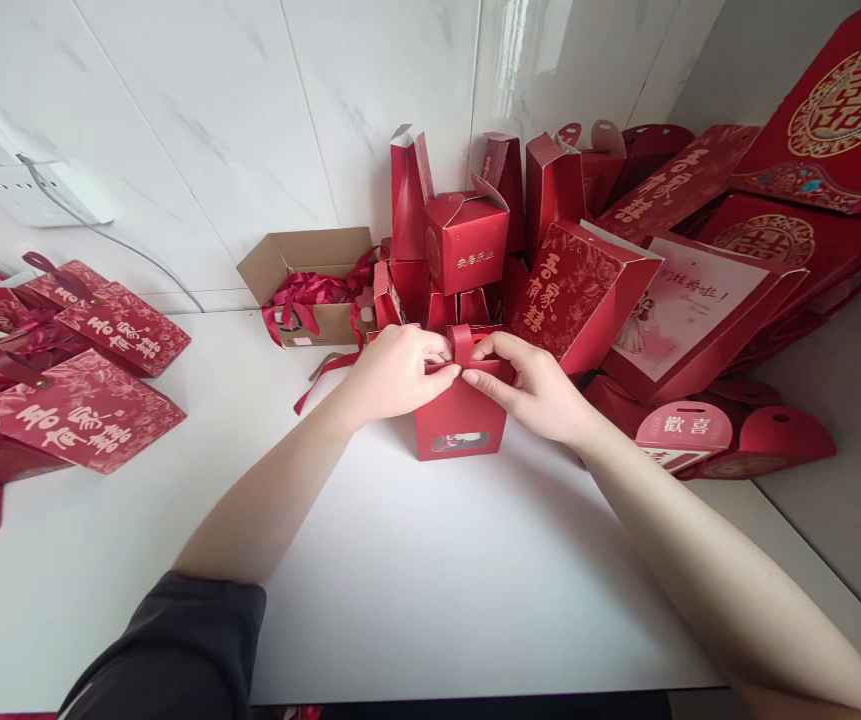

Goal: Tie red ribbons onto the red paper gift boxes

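A red gift box (460,415) with a small window low on its front stands upright on the white table. A red strap handle (462,345) loops up from its top edge. My left hand (404,370) pinches the box's top edge just left of the strap. On the other side, my right hand (527,385) grips the same edge, thumb in front and fingers curled behind. Both thumbs nearly meet below the strap. Parts of the box's top are hidden behind my fingers.
Behind the box stand several red boxes (467,240), with more red gift boxes (587,295) piled at the right. An open cardboard box (317,250) holds dark pink ribbon (317,293). Finished-looking red boxes (92,410) lie at left. A cable (122,225) runs down the tiled wall.
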A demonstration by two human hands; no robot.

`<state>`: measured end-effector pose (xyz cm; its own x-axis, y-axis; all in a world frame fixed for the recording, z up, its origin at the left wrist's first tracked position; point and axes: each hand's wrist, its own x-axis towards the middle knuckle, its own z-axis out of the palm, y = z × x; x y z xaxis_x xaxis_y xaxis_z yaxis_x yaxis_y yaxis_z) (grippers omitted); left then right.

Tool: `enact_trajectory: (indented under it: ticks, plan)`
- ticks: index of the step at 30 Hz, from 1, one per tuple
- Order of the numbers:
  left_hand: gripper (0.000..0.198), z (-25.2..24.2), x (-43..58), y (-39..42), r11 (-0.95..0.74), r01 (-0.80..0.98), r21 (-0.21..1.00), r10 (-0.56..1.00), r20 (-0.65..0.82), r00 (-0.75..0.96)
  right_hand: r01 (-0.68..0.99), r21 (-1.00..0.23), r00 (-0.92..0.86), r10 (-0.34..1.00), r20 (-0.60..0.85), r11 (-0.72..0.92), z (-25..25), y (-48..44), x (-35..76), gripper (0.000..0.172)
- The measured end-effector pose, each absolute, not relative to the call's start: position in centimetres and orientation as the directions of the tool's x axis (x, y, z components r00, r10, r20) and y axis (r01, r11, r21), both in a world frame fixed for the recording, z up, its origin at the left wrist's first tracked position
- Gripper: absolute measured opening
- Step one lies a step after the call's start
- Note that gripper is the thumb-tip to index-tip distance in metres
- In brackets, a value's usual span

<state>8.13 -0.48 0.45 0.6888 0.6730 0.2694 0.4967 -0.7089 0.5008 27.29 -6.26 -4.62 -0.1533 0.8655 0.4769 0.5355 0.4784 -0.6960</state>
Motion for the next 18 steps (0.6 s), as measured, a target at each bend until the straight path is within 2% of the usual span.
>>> enact_trajectory:
  ticks: [4, 12, 18]
  plan:
    - [0.027, 0.54, 8.05, -0.46, -0.702, 0.49, 0.517, 0.677, 0.271, 0.684, 0.523, -0.698, -0.155, 0.859, 0.487, 0.49, -4.65, -6.29, 27.16, 0.012]
    - [0.024, 0.47, 8.11, -0.61, -0.73, 0.493, 0.473, 0.66, 0.3, 0.689, 0.553, -0.654, -0.164, 0.837, 0.522, 0.516, -4.5, -6.4, 27.22, 0.007]
    - [0.03, 0.2, 8.26, -0.81, -0.742, 0.528, 0.412, 0.66, 0.314, 0.683, 0.566, -0.676, -0.139, 0.863, 0.486, 0.472, -4.35, -6.57, 26.88, 0.018]
